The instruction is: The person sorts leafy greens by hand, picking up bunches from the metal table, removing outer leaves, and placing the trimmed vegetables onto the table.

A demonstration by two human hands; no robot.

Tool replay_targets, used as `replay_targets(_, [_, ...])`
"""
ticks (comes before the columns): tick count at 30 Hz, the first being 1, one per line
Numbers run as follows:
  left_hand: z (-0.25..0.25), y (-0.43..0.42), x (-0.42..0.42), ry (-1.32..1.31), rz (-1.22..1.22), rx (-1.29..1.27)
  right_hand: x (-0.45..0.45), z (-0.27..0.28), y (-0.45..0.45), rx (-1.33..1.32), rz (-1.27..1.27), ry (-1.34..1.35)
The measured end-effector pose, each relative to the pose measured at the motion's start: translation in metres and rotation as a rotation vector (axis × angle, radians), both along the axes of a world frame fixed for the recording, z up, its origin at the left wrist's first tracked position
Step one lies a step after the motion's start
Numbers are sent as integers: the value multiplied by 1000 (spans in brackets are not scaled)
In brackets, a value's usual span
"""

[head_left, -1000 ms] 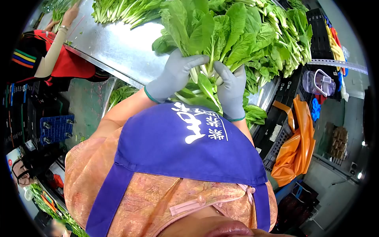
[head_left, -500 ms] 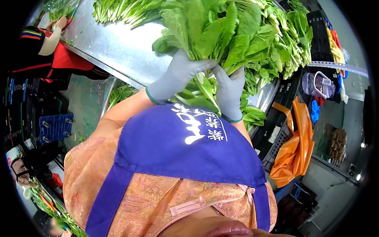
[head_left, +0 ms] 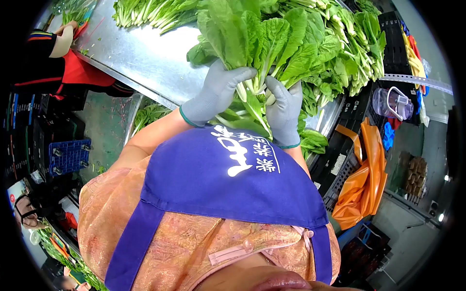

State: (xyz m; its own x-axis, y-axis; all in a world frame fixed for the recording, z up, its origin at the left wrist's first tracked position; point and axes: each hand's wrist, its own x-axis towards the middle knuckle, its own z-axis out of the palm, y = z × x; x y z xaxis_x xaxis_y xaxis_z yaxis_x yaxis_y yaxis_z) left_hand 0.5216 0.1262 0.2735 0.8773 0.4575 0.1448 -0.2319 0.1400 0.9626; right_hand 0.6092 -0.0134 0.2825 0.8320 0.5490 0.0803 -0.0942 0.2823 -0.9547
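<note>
A bunch of leafy greens (head_left: pixel 269 46) is held up in front of me between both gloved hands, leaves pointing away and pale stems toward me. My left hand (head_left: pixel 216 92), in a grey glove with a green cuff, is closed round the left side of the bunch, thumb across the stems. On the right side my right hand (head_left: pixel 285 106), gloved alike, is closed on the stems, with the thumb near the stem ends. Other greens (head_left: pixel 245 116) lie below the hands, close to my blue apron (head_left: pixel 233 179). The far fingers of both hands are partly hidden behind leaves.
More greens lie in rows (head_left: pixel 155 12) and a heap (head_left: pixel 361 53) on the metal table (head_left: pixel 126 41). A co-worker's hand (head_left: pixel 68 26) is at the far left. Black crates, an orange plastic sheet (head_left: pixel 361 189) and a clear jug (head_left: pixel 395 104) stand at the right.
My thumbs have moved apart, so more of the pale stems shows between them. The held leaves have spread and turned slightly. The co-worker's arm at the far left has shifted a little.
</note>
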Motion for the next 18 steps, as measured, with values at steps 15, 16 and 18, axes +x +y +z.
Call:
replay_targets(15, [31,1,0,151,-165,-160,-3,8,5,-147,113,-73])
replay_targets(16, [36,1,1,212,-157,-171,-1,1,7,-160,125,-145])
replay_targets(18, [20,7,4,246,-246,-98,1,-1,7,-199,125,-196])
